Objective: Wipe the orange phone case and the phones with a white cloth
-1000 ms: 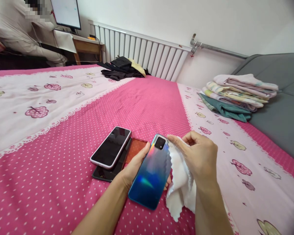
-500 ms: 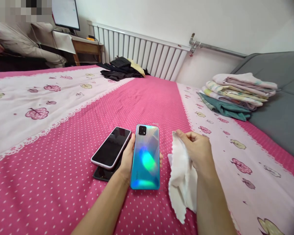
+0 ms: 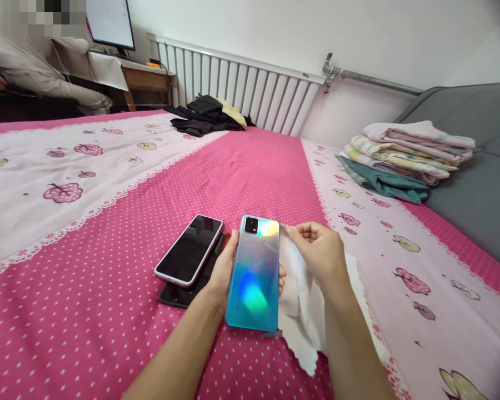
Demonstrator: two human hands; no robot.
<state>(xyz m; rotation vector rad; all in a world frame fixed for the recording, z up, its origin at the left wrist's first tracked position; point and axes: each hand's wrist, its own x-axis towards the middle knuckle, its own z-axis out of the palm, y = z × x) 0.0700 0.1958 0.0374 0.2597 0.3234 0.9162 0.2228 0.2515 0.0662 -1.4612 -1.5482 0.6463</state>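
Observation:
A shiny blue-silver smartphone (image 3: 254, 278) faces back side up, its camera at the top left corner. My left hand (image 3: 223, 269) is wrapped round it from beneath, thumb along the left edge and fingertips showing at the right edge. Beside it, my right hand (image 3: 323, 253) pinches the upper edge of a white cloth (image 3: 302, 311), which hangs down close to the phone's right side. To the left lies a phone with a pale rim (image 3: 189, 250), dark screen up, on top of a black phone (image 3: 173, 295) that is partly covered.
A pink dotted bedspread (image 3: 250, 166) spreads under everything. Folded bedding (image 3: 412, 158) is stacked at the right by a grey headboard (image 3: 491, 150). Dark clothes (image 3: 206, 116) lie at the far edge before a white radiator (image 3: 233, 78). A person (image 3: 37, 66) sits near a desk (image 3: 145, 78).
My right hand has moved left with the cloth, bringing it up against the phone's right side. The phone in my left hand has shifted slightly right and tilted.

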